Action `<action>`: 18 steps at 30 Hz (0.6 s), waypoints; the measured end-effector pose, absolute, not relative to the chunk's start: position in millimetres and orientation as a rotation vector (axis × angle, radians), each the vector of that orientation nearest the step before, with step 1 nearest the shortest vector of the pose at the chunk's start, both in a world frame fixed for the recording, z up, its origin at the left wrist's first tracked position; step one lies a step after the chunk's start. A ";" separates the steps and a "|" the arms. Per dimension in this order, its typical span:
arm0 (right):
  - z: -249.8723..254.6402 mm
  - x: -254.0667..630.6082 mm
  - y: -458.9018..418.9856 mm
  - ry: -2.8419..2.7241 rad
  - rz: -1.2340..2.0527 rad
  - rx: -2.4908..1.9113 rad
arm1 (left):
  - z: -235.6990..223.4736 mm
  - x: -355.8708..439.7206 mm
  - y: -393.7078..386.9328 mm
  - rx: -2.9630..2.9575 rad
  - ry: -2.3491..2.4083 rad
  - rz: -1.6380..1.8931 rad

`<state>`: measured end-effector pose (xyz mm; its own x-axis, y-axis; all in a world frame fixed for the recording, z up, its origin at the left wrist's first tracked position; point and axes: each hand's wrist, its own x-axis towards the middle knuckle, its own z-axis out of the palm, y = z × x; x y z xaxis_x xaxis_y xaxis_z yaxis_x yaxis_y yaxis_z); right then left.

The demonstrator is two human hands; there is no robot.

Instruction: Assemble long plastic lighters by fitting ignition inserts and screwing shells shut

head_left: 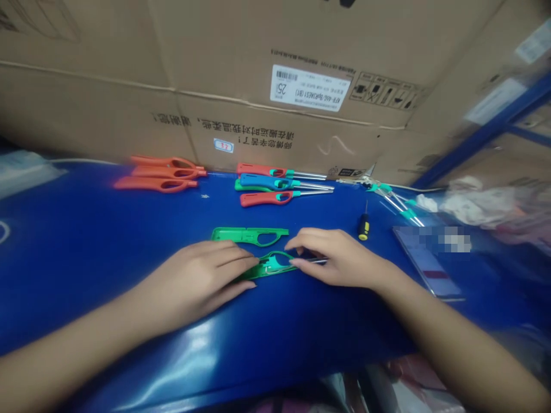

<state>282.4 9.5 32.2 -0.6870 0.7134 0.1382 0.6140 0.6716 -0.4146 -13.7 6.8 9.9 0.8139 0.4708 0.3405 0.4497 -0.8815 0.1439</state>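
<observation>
A green lighter half-shell (282, 268) lies open on the blue table, with teal and white inner parts showing inside it. My left hand (210, 269) grips its handle end, fingers over the top and thumb along the near side. At the other end, my right hand (327, 252) pinches around the nozzle end, where a metal tube (318, 261) sticks out beneath the fingers. Just behind, the second green half-shell (245, 235) rests on the table, its near edge partly covered by my left hand.
Orange lighter shells (161, 175) lie at the back left. Several assembled lighters (267, 198) are at the back middle. To the right are a screwdriver (364, 226), metal tubes with teal parts (398, 203) and a phone (426, 264). A large cardboard box (215, 86) stands behind.
</observation>
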 end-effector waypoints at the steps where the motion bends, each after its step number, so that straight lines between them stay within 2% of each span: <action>1: 33.2 286.1 12.7 -2.571 0.394 -1.112 | 11.5 -14.2 7.0 2.962 0.743 0.571; 4: 37.2 305.0 27.3 -2.431 0.086 -1.365 | 14.9 -13.9 6.1 3.015 0.759 0.534; 7: 37.5 334.4 47.0 -2.242 -0.110 -1.805 | 13.6 -12.3 4.3 3.030 0.766 0.477; 14: 22.6 394.2 84.9 -1.974 -0.229 -2.288 | 7.4 -11.6 3.4 3.054 0.801 0.394; 18: 20.7 396.7 104.7 -1.973 -0.268 -2.349 | 11.0 -11.8 1.7 3.052 0.815 0.363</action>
